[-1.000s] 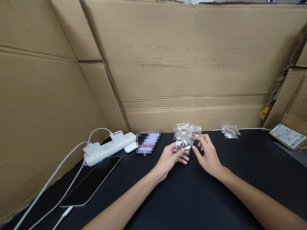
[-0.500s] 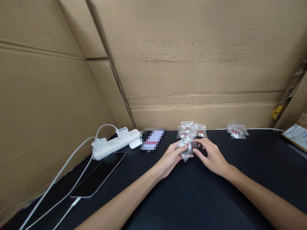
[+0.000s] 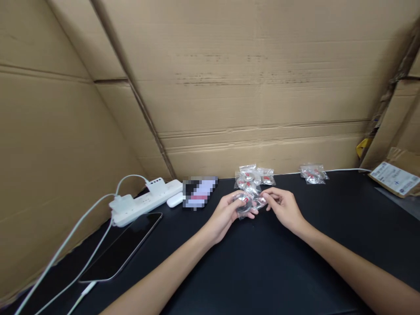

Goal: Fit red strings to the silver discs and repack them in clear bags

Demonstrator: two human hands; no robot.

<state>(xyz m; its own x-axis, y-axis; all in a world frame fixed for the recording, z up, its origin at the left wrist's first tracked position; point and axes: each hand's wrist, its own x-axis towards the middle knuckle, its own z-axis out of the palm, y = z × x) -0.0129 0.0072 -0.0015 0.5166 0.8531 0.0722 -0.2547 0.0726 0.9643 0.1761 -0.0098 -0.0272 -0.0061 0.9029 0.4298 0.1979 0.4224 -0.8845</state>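
Observation:
A clear plastic packet (image 3: pixel 244 203) with a round silvery disc and a red mark inside is held by my left hand (image 3: pixel 226 214), thumb on top and fingers beneath. My right hand (image 3: pixel 285 209) pinches the packet's right-hand edge between thumb and forefinger; its other fingers are curled. Just behind the hands lies a pile of similar packets (image 3: pixel 248 177) with silvery discs and red marks. One packet (image 3: pixel 268 179) rests at the pile's right side. What exactly the discs are, I cannot tell.
Farther right lies another small group of packets (image 3: pixel 312 175). On the left are a white power strip (image 3: pixel 141 205) with cables, a dark tablet (image 3: pixel 123 249), a white case (image 3: pixel 175 200) and a blurred-out phone-like item (image 3: pixel 201 192). A labelled package (image 3: pixel 393 178) sits far right; cardboard walls (image 3: pixel 262 100) enclose the table.
My right hand has closed from a loose, spread pose onto the packet's edge. The packet has turned in my left hand, its edge now pointing right. The view has shifted slightly right.

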